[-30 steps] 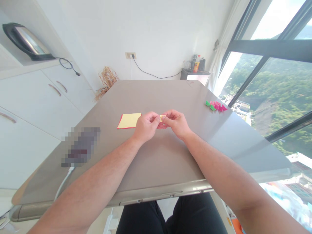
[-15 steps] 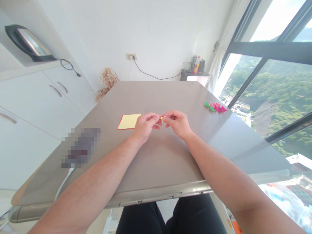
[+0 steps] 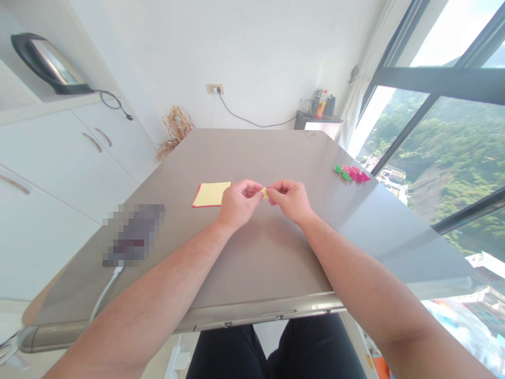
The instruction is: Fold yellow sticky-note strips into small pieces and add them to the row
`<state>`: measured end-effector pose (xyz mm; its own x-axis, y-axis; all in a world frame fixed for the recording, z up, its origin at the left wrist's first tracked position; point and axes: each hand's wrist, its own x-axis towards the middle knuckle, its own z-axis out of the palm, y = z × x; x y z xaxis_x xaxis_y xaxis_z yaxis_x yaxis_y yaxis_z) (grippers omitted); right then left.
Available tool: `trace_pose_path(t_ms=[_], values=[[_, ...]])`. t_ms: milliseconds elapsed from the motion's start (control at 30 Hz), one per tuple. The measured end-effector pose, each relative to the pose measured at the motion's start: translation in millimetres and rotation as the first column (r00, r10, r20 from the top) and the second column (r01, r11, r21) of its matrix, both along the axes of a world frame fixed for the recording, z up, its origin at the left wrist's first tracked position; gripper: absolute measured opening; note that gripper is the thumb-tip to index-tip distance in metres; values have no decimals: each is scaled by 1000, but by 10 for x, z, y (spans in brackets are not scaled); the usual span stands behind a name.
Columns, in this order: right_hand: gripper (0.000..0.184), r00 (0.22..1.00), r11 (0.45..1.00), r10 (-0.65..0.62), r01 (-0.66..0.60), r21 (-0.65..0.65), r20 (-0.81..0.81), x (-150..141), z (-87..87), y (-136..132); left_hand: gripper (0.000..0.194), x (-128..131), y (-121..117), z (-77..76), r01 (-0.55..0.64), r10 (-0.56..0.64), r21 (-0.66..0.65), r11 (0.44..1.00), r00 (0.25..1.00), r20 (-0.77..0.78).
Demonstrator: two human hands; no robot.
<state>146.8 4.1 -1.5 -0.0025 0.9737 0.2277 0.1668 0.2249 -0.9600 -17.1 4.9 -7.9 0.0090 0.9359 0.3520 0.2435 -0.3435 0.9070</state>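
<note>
My left hand (image 3: 238, 202) and my right hand (image 3: 290, 199) meet above the middle of the grey table (image 3: 252, 252). Both pinch a small folded yellow paper piece (image 3: 264, 192) between thumb and fingertips; only a sliver of it shows between them. A pad of yellow sticky notes with a red edge (image 3: 211, 194) lies flat on the table just left of my left hand. Several small folded pink and green paper pieces (image 3: 352, 173) sit in a cluster near the table's right edge.
A pixelated dark object (image 3: 134, 235) with a white cable lies at the table's left side. White cabinets (image 3: 47, 173) stand to the left, a large window (image 3: 442, 137) to the right. Dried grass (image 3: 175, 129) and a small stand with bottles (image 3: 317, 113) are beyond the far edge.
My hands have stayed together over the table, fingers shifting on the yellow piece; less of it shows now. The view has shifted a little.
</note>
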Motion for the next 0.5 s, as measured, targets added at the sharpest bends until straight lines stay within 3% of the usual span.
trace_pose_path(t_ms=[133, 267, 367, 500], values=[[11, 986, 995, -60, 47, 90, 153, -8, -32, 12, 13, -11, -18, 17, 18, -16, 13, 1000, 989, -146], [11, 941, 974, -131, 63, 218, 312, -7, -54, 5, 16, -12, -43, 42, 28, 7, 124, 992, 962, -273], [11, 891, 945, -203, 69, 319, 407, -8, -71, -5, 20, 8, -73, 58, 53, 24, 196, 979, 930, -367], [13, 838, 897, -314, 107, 429, 447, -35, -93, -10, 22, 32, -89, 51, 55, 31, 197, 979, 913, -406]])
